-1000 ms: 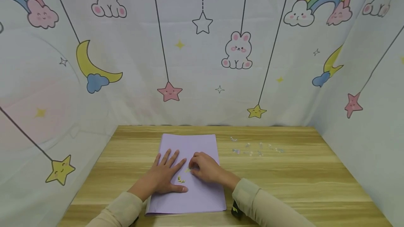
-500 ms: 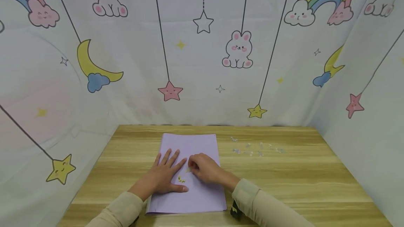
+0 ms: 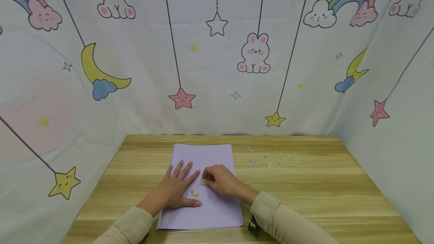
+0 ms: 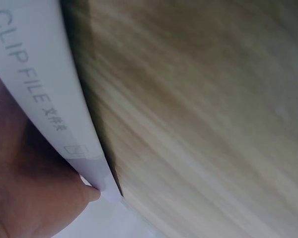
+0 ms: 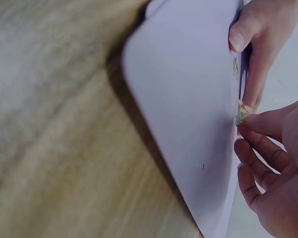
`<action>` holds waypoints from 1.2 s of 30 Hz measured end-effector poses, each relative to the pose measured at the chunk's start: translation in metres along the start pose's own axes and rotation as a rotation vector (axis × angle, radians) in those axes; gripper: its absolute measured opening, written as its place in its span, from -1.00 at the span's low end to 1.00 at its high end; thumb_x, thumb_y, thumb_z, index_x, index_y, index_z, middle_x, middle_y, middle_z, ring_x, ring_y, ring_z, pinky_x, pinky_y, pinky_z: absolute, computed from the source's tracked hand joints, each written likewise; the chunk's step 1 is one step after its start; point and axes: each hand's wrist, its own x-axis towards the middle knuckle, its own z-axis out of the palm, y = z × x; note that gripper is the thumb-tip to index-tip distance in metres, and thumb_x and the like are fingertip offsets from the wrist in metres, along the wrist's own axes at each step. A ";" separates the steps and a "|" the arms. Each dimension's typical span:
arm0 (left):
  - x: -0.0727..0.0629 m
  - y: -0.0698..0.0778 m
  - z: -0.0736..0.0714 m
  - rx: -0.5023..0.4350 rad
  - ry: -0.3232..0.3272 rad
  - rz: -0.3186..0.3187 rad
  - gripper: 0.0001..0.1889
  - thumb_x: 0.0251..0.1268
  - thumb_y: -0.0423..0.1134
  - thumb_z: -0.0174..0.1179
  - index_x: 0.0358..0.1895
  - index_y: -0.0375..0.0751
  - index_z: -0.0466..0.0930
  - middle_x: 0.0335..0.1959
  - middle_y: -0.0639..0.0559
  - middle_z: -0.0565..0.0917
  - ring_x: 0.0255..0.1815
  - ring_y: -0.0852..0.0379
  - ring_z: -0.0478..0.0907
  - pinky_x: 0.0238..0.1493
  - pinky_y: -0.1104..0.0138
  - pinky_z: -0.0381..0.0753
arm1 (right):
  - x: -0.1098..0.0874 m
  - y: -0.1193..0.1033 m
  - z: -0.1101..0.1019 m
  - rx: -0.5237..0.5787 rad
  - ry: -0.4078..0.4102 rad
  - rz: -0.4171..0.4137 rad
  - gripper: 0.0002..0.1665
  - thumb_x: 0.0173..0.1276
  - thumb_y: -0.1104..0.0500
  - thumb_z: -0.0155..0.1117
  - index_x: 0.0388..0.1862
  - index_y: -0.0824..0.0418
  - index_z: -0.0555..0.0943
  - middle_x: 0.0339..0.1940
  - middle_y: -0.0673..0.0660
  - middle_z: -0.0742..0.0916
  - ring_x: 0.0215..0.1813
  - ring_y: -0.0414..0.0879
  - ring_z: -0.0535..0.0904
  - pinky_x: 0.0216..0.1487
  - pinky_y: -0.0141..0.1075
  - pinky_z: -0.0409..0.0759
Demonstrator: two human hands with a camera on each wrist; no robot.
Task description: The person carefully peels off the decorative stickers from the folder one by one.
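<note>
A lavender clip file (image 3: 217,214) lies on the wooden table, its spine lettering visible in the left wrist view. My left hand (image 3: 178,187) rests on the file with fingers spread and thumb out. Between its thumb and forefinger, a small yellow sticker (image 3: 194,193) sits on the cover. My right hand (image 3: 219,180) pinches a small clear sticker with yellow flowers and green leaves (image 5: 244,111) between thumb and forefinger, close over the cover. The other right fingers curl loosely in the right wrist view.
Several small clear stickers or pieces (image 3: 278,160) lie scattered on the wooden table (image 3: 305,195) to the right of the file. A cloth printed with rabbits and stars (image 3: 217,67) hangs behind and at both sides. A black object (image 3: 253,225) shows beneath the right sleeve.
The left hand stays in place. The right fingertips have shifted only slightly, and more of the pinched sticker shows than half a second ago.
</note>
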 end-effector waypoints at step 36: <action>0.002 0.000 0.001 0.001 -0.011 -0.014 0.19 0.11 0.72 0.11 0.71 0.07 0.17 0.75 -0.20 0.01 0.73 -0.40 -0.18 0.59 -0.36 -0.16 | -0.011 0.003 -0.041 -0.010 0.085 -0.089 -0.86 0.46 0.32 0.40 -0.26 0.08 0.70 -0.31 -0.14 0.69 -0.16 -0.22 0.57 -0.02 -0.23 0.63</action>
